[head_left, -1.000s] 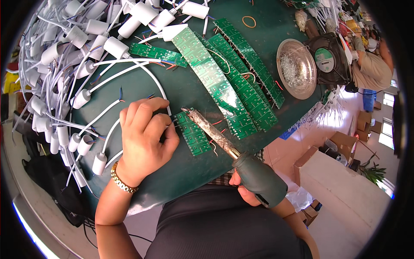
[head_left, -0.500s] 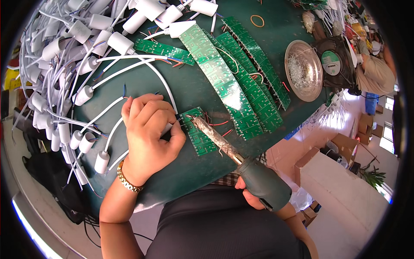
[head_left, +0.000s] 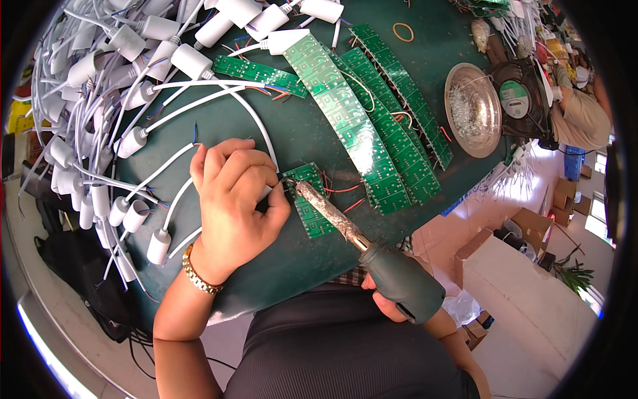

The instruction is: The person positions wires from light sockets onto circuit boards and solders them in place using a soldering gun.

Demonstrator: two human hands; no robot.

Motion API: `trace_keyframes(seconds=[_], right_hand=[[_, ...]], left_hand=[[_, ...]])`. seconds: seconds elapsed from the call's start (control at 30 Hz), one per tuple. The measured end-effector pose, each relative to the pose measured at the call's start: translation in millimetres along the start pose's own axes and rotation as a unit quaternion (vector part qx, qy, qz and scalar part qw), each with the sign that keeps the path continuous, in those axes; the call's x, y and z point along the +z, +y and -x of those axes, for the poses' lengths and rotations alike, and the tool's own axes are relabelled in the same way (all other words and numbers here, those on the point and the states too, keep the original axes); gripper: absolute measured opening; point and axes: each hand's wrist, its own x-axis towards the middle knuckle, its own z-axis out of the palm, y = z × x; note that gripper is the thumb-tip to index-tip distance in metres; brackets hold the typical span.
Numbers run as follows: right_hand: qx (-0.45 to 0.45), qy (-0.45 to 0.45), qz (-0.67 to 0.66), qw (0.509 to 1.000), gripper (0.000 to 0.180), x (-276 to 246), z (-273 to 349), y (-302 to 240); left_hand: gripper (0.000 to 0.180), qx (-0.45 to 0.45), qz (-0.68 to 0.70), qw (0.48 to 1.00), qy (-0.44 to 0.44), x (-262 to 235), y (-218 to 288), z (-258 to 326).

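My left hand (head_left: 234, 199) pinches the end of a white cable (head_left: 260, 126) at the left edge of a small green circuit board (head_left: 312, 214). Its fingers partly hide the cable end. In my right hand (head_left: 385, 304) is a soldering iron (head_left: 404, 282) with a dark green handle and a crusted barrel. The iron's tip meets the upper left part of the small board, close to my left fingertips; whether it touches the wire is too small to tell. Red wires (head_left: 342, 191) stick out from the board's right side.
Long green circuit board panels (head_left: 355, 136) lie beyond the small board. White lamp holders with cables (head_left: 159, 246) crowd the left side. At the right stand a metal dish (head_left: 488, 126) and a black fan (head_left: 522, 96). A rubber band (head_left: 403, 32) lies at the back.
The iron's tip has shifted slightly left on the small board, and its handle has moved a little left too. My left hand keeps its pinch. The whole view has shifted slightly.
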Motion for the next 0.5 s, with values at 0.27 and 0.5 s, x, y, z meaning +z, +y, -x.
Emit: trace_keyframes(seconds=[0.27,0.5], right_hand=[[0.198,-0.129,-0.071,0.969,0.022,-10.9,4.4,-4.2],[-0.014,0.021,-0.329,0.944,0.046,-9.2,-4.4,-13.1]], left_hand=[[0.02,-0.007,0.032,0.999,-0.016,-1.1,-4.5,-2.0],[0.02,0.001,0.053,0.999,-0.014,-1.3,-5.2,-2.0]])
